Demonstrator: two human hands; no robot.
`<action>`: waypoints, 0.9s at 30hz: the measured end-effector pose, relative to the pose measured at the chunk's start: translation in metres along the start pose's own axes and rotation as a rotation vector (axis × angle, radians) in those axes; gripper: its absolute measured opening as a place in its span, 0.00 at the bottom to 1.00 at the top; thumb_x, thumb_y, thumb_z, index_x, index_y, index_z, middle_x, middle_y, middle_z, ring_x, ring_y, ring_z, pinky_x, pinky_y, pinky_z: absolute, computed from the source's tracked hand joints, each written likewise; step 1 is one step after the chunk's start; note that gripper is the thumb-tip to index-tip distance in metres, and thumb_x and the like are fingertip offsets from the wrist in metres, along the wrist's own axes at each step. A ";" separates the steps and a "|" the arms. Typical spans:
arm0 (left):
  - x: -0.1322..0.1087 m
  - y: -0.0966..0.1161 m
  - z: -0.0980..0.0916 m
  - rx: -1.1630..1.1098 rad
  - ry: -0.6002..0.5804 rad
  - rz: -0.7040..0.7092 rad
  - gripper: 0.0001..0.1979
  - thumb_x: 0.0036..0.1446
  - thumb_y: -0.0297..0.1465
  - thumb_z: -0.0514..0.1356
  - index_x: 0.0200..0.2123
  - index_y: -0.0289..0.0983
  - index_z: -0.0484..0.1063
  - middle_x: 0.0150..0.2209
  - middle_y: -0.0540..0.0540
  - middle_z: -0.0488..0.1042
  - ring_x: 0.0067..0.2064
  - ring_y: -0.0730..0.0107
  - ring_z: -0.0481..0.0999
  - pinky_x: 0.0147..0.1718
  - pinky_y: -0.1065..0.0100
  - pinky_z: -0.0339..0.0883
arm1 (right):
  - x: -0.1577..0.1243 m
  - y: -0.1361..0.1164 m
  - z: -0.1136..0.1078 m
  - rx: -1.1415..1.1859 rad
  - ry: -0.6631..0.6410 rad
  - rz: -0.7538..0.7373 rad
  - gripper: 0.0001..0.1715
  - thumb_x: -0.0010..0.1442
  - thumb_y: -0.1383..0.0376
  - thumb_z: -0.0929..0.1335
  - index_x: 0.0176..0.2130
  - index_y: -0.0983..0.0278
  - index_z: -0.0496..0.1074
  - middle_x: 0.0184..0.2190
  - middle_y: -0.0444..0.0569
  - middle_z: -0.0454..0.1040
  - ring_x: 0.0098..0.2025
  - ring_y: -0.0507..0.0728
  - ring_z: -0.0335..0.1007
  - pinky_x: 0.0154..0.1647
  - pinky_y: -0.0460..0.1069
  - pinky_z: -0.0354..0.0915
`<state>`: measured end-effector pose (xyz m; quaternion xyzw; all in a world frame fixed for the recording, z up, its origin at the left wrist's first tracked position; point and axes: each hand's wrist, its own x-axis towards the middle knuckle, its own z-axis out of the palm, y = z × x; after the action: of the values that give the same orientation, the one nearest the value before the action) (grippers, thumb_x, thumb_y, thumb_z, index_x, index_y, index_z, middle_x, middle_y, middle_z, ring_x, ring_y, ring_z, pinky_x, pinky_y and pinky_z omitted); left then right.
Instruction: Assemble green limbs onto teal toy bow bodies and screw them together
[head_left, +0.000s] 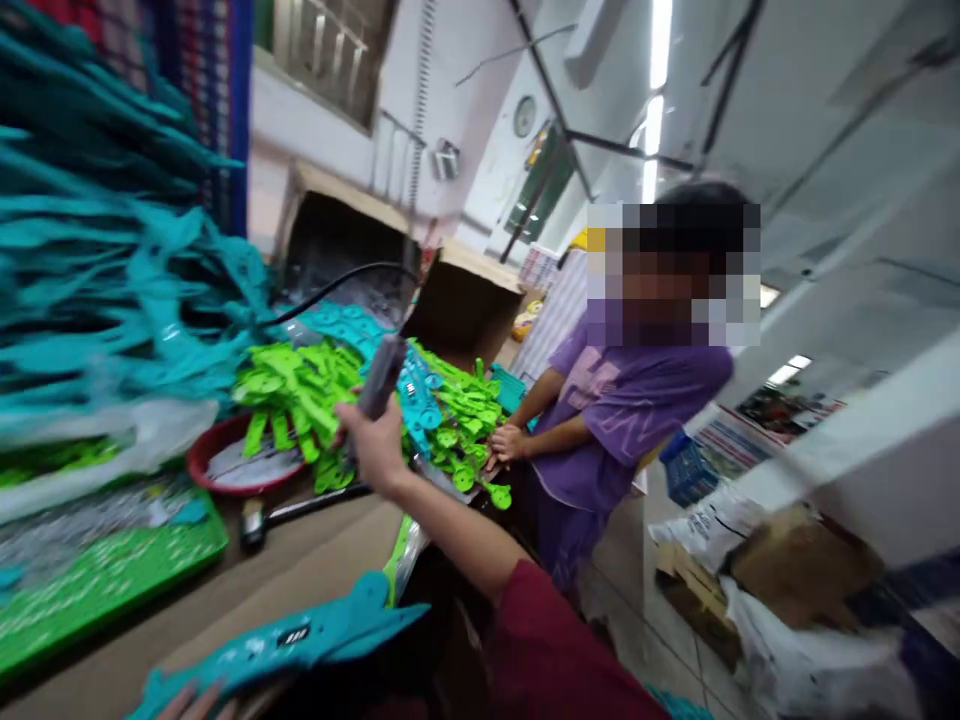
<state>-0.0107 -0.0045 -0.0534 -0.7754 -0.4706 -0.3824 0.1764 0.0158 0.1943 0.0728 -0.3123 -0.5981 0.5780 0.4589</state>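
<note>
"Saw what in the right hand (379,440)?"

"Spotted a grey handheld tool (381,378), gripped at a tilt with fingers curled around it, below a coiled cord (417,150) and in front of heaped green pieces (304,385)."

"And at the left hand (196,704)?"

"Glimpsed just the fingers at the bottom edge, laid against the near end of a long teal piece (277,640), over brown cardboard (322,550). Could not tell whether pinching it or merely resting there."

"Noticed anything around?"

"Found a red bowl (196,465) just left of the green heap, a green tray (150,580) nearer, and a tall teal pile (112,260) behind. Counted 1 co-worker (630,420) in purple to the right, with both hands (510,443) brought together beside the green pieces."
</note>
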 end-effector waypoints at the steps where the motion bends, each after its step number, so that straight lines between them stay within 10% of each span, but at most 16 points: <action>1: -0.011 0.010 -0.003 0.045 0.014 -0.088 0.23 0.59 0.36 0.63 0.59 0.48 0.72 0.58 0.41 0.74 0.59 0.48 0.71 0.55 0.46 0.67 | 0.004 0.003 0.002 0.008 0.005 -0.004 0.28 0.46 0.55 0.76 0.42 0.61 0.65 0.18 0.32 0.66 0.16 0.50 0.63 0.18 0.45 0.64; 7: 0.003 0.026 -0.009 0.286 -0.181 -0.383 0.18 0.61 0.17 0.49 0.44 0.33 0.75 0.48 0.37 0.79 0.49 0.57 0.78 0.48 0.57 0.71 | 0.001 0.029 0.056 -0.019 -0.429 -0.075 0.25 0.49 0.56 0.76 0.43 0.61 0.68 0.21 0.34 0.69 0.19 0.49 0.65 0.23 0.45 0.66; 14: 0.022 0.014 -0.018 0.314 -0.320 -0.690 0.09 0.60 0.20 0.56 0.42 0.33 0.72 0.50 0.35 0.75 0.52 0.50 0.75 0.47 0.54 0.71 | 0.003 0.063 0.121 0.159 -0.556 -0.075 0.23 0.53 0.57 0.74 0.45 0.62 0.66 0.19 0.33 0.68 0.18 0.48 0.64 0.23 0.45 0.63; 27: 0.025 0.008 -0.028 0.230 -0.393 -0.613 0.08 0.60 0.23 0.60 0.43 0.34 0.74 0.44 0.40 0.76 0.47 0.56 0.75 0.44 0.58 0.71 | 0.015 0.073 0.124 0.182 -0.549 -0.112 0.24 0.54 0.56 0.74 0.47 0.60 0.67 0.20 0.34 0.68 0.19 0.50 0.66 0.24 0.48 0.64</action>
<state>-0.0095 -0.0112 -0.0161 -0.6325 -0.7453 -0.2059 0.0462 -0.1146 0.1677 0.0149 -0.0683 -0.6620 0.6658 0.3372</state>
